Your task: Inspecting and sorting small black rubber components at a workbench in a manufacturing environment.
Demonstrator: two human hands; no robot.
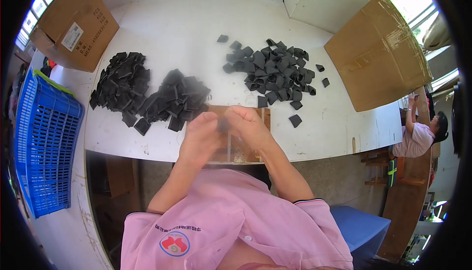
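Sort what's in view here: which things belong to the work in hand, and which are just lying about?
In the work:
- left hand and right hand, pinching a small black piece
- wooden board under the hands
- stacked black pile on the left
- loose black pieces on the right

Lying about:
- cardboard box, far left
- cardboard box, far right
- blue crate

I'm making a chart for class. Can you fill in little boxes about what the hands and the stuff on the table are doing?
left hand: pinches a small black piece with the right
right hand: grips the same piece
left side: stacked heap of black folded fabric pieces
right side: loose pile of black folded fabric pieces
surface: white table
nearby: blue plastic crate, two brown cardboard boxes
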